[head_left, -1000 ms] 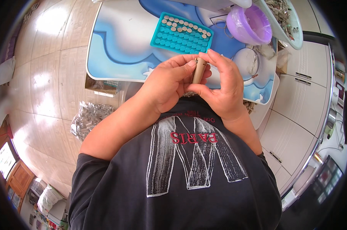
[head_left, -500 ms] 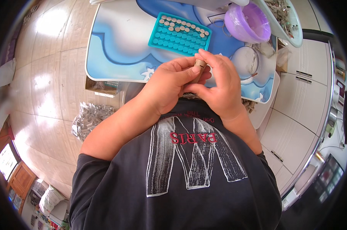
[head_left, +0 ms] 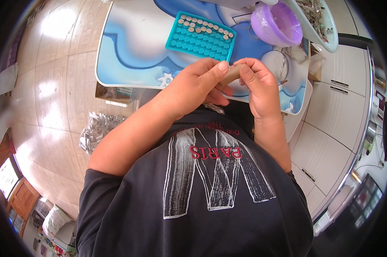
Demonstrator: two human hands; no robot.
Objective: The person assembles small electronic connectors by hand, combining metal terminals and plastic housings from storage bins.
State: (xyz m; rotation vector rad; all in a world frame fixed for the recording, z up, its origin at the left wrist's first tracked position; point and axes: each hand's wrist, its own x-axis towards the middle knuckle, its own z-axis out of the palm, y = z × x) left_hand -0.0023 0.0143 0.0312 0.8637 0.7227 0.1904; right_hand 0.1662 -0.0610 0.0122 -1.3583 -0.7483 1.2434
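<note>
Blue-and-white surface (head_left: 131, 55): turquoise tray (head_left: 200, 43) is partly filled, pale discs (head_left: 194, 20) in the far rows, nearer rows without any. Left hand (head_left: 200, 81) and right hand (head_left: 261, 85) pinch a tan cylinder (head_left: 231, 76) between them, tilted, near the tray.

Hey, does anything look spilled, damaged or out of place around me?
Nothing looks plainly damaged, as far as the tan tube you're holding shows. Oddest is the heap of silvery pieces left of your left forearm, off the table: whether it's spilled or bagged is unclear.
</note>
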